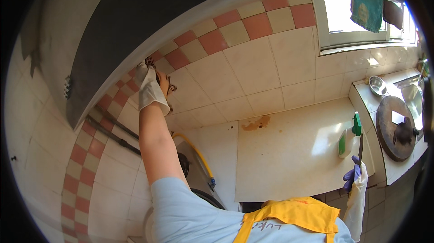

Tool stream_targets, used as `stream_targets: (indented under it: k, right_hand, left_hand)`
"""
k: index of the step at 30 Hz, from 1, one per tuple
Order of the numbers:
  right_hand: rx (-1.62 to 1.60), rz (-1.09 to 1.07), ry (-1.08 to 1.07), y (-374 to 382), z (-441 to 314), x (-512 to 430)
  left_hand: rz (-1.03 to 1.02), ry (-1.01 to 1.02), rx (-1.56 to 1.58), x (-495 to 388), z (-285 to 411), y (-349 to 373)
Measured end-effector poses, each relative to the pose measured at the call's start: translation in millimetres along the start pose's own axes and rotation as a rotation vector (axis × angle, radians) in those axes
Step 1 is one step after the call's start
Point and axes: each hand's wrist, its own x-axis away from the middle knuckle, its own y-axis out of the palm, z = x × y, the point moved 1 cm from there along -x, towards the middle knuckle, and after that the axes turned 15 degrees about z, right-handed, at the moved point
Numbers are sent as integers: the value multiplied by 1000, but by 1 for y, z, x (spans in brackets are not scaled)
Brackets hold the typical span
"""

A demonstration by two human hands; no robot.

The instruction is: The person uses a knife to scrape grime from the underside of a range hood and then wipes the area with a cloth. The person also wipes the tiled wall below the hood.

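My left hand (144, 70), in a whitish cuffed glove, reaches up to the tiled wall just under the range hood. It is against a leopard-print and orange item (164, 85) on the wall; its fingertips are hidden, so its grip is unclear. Low on the right, my right hand (354, 175) wears a glove with purple fingers and a long white cuff. It holds a dark, narrow tool (361, 148) upright, whose kind I cannot tell. Beside this tool, a spray bottle with a green trigger head (346, 141) stands on the pale counter (288, 161).
The range hood (135, 15) overhangs the wall. A yellow hose (198, 155) lies at the counter's left. Brown stains (256, 123) mark its back. On the right are a round wooden chopping board (386, 131), a metal bowl (378, 86) and a sink (412, 97). Cloths (367, 12) hang at the window.
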Motion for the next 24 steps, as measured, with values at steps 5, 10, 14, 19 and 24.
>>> stream_targets:
  k: [5, 10, 14, 19, 24]
  right_hand:
    - [21, -50, -56, 14, -14, -4]
    - [5, -84, -13, 25, -29, 7]
    - [6, -64, 65, 23, -36, 17]
    - [3, -69, 53, 20, -39, 15]
    - [3, -94, 27, 24, -37, 6]
  left_hand:
    - [59, 47, 92, -5, -8, 27]
    - [102, 207, -66, -29, 18, 51]
    - [58, 173, -15, -18, 20, 52]
    - [-117, 105, 59, 24, 60, 2]
    - [-214, 234, 188, 14, 177, -39]
